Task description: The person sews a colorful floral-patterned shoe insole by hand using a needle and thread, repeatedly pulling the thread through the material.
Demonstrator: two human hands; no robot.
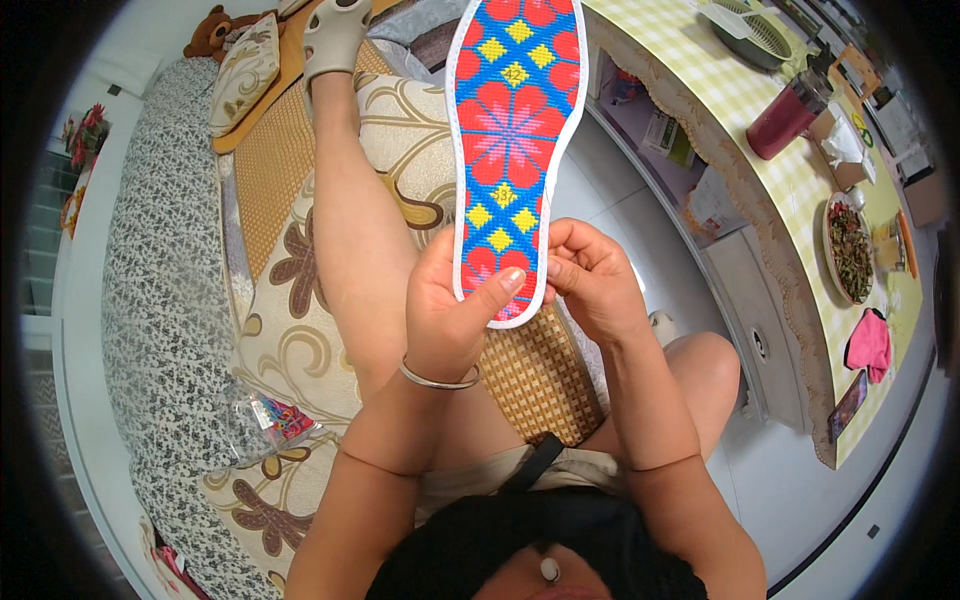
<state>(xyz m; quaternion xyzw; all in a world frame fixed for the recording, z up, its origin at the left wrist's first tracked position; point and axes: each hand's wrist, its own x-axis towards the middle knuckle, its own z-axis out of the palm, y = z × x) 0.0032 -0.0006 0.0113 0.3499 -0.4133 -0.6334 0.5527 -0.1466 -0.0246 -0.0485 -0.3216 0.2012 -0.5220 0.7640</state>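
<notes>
An embroidered insole (512, 135) stands out before me, its face covered in red flowers, blue ground and yellow diamonds, with a white border. My left hand (450, 300) grips its heel end, thumb pressed flat on the stitched face and fingers behind it. At the heel's right edge, my right hand (600, 290) is closed in a pinch, thumb against forefinger. Whatever the right fingers hold, perhaps something thin, is too small to make out. A clear bag of coloured thread (285, 420) lies on the sofa to my left.
On the right, a table with a checked cloth (690, 60) carries a dark red tumbler (790, 115), a plate of food (848, 250), a pink cloth (868, 345), a phone (848, 405) and a basket (745, 35). A teddy bear (212, 35) sits at the far left.
</notes>
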